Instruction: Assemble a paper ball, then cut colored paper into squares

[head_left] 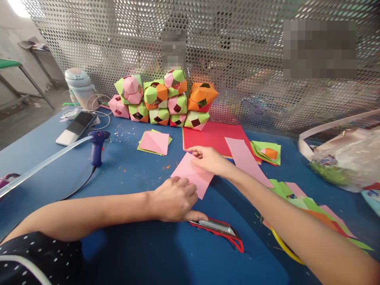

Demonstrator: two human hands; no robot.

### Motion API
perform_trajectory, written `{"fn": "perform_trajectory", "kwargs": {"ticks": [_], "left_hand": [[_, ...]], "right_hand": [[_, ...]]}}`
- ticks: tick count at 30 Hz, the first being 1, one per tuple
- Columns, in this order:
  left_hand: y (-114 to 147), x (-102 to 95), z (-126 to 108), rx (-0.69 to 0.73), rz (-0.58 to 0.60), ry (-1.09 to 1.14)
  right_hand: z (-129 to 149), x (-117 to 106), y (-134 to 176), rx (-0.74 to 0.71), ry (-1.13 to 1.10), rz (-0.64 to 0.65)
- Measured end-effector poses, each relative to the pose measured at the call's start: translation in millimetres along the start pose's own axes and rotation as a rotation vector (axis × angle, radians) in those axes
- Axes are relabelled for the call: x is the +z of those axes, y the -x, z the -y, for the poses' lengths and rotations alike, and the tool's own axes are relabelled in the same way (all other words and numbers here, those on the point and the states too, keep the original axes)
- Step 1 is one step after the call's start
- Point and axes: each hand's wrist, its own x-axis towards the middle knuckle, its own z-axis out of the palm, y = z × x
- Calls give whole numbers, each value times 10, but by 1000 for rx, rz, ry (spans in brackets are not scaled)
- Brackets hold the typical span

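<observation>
A pink paper square (197, 180) lies on the blue table under both of my hands. My right hand (208, 160) pinches its upper edge, thumb and fingers close together. My left hand (178, 198) lies over its lower left edge with the fingers curled on the paper. The left thumb stretches to the right and meets the end of a cutter knife (219, 228), which has a red handle edge and a red cord loop. The left fingertips are partly hidden.
Folded paper balls (158, 95) are stacked at the back against a perforated metal screen (243, 47). A stack of paper squares (154, 142), red sheets (213, 136), a pink strip (246, 158), a glue gun (97, 148), a phone (77, 126), coloured scraps (314, 213) and a plastic bag (344, 158) lie around.
</observation>
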Motion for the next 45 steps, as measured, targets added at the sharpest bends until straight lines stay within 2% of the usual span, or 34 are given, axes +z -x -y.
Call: {"fn": "perform_trajectory", "kwargs": {"ticks": [2, 5, 7, 10, 13, 18, 21, 23, 25, 28, 31, 34, 37, 42, 45], "left_hand": [[-14, -113, 86, -68, -76, 40], [-52, -256, 288, -253, -358, 151], [-80, -287, 436, -430, -470, 319], [-114, -229, 599, -679, -436, 694], [-127, -125, 652, -786, -364, 943], [-114, -74, 635, -750, -341, 1116], [-91, -107, 669, -738, -322, 1026], [-74, -133, 704, -725, -215, 914], [-61, -153, 723, -677, -84, 747], [-52, -163, 706, -595, 7, 548], [-47, -152, 665, -550, 25, 461], [-41, -130, 650, -523, 46, 429], [-41, -98, 660, -484, 28, 413], [-48, -111, 599, -337, -152, 150], [-29, -190, 456, -209, -120, 139]], "right_hand": [[19, -87, 3, 30, -141, -41], [22, -190, 98, 68, -369, -142], [3, -199, 207, 105, -509, -204], [-22, -97, 389, 164, -675, -251], [3, 75, 536, 219, -785, -238], [111, 240, 672, 266, -834, -191], [124, 206, 770, 273, -786, -171], [92, 145, 884, 292, -733, -164], [43, 80, 1045, 274, -562, -130], [11, 24, 1342, 60, 3, -20], [78, 23, 1610, -154, 347, 101], [180, 24, 1742, -268, 461, 175], [210, -9, 1706, -291, 467, 148], [69, -37, 1462, -373, 444, -21], [2, -14, 1358, -463, 464, -35]]}}
